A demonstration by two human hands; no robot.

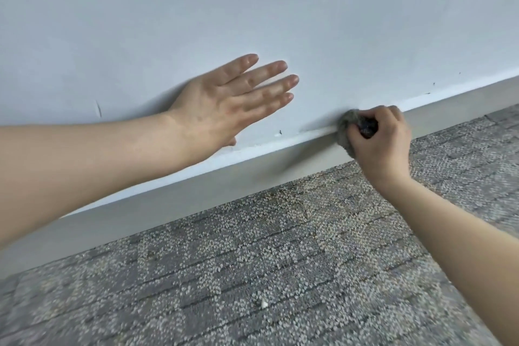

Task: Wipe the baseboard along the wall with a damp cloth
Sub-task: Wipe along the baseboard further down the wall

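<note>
Against baseboard (196,194) top edge, right hand (382,143) is bunching grey cloth (346,128), fingers curled tight around it. Cloth looking soft, light, compressible; wadded grip suiting it. Left hand (224,104) is bracing on wall (252,8), fingers straight, holding nothing.

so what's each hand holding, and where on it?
Right hand grips the bunched grey cloth around its wad, pressed to the top edge of the baseboard. Left hand holds nothing, lying flat and open against the wall.

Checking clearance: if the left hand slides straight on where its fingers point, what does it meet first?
Likely nothing: the left hand points up-right along bare wall, passing above the cloth in the right hand.
</note>
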